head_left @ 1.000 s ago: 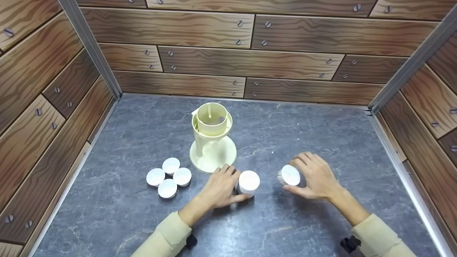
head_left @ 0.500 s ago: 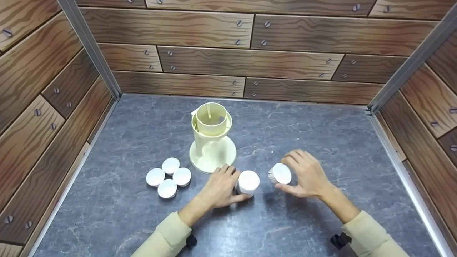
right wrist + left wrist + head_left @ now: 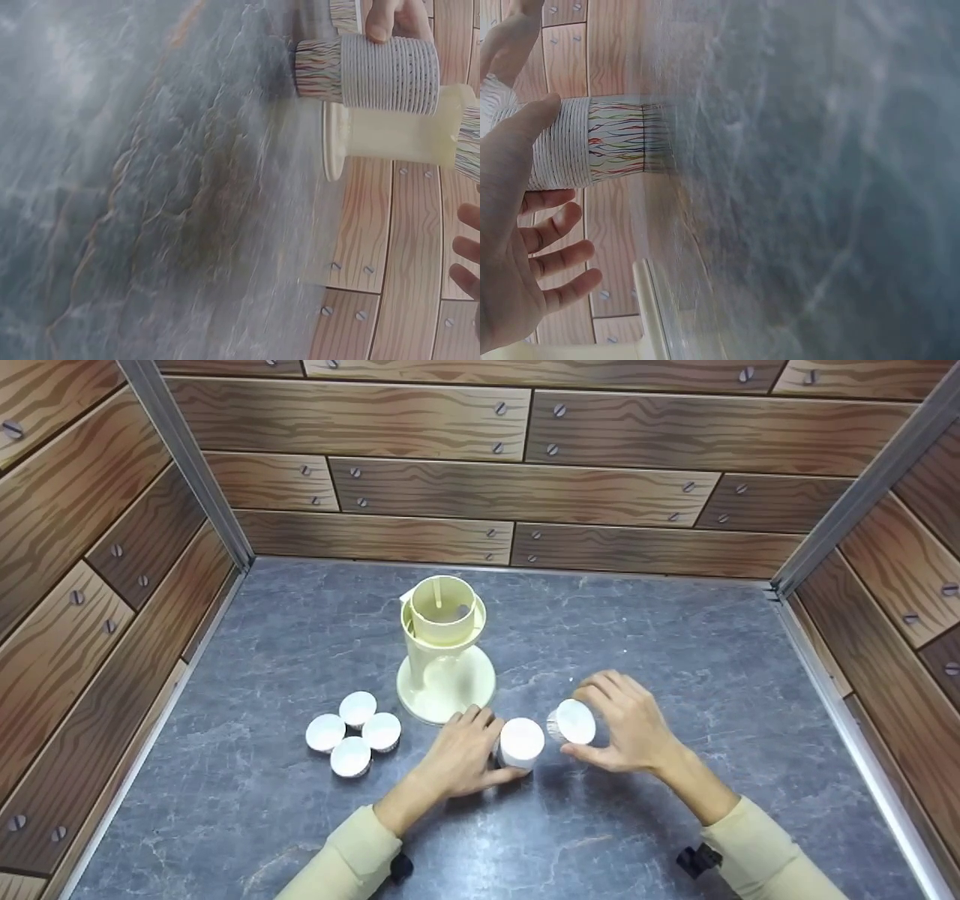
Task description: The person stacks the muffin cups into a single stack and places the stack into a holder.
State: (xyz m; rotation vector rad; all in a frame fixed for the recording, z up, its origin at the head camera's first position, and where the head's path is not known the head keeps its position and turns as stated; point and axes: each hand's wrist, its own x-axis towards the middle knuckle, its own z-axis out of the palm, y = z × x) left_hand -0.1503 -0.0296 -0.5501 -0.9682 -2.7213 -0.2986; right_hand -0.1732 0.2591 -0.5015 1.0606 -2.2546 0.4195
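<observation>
Two bare hands work above a dark, marbled table (image 3: 225,840), each with a cup or cups in its grip. The left hand (image 3: 466,754) bends its thumb and forefinger round an upright stack of nested paper cups (image 3: 521,741), while its other three fingers spread loosely, clear of the stack. The stack stands on the table, its ribbed rims uppermost; the wrist views show coloured streaks on the wall of the lowest cup. The right hand (image 3: 626,727) is partly closed and pinches a single cup (image 3: 575,722) between thumb and fingers. This cup is held in the air just beside the stack, apart from it and somewhat tilted, its white mouth turned toward the right hand. From where I stand, four loose cups (image 3: 382,731) cluster on the table beyond the left hand, on its outer side, mouths up. A pale yellow stand (image 3: 429,664) with a round foot and an open cylinder on top rises behind the left hand. Wood-patterned walls (image 3: 420,420) with metal corner strips (image 3: 187,465) enclose the table.
</observation>
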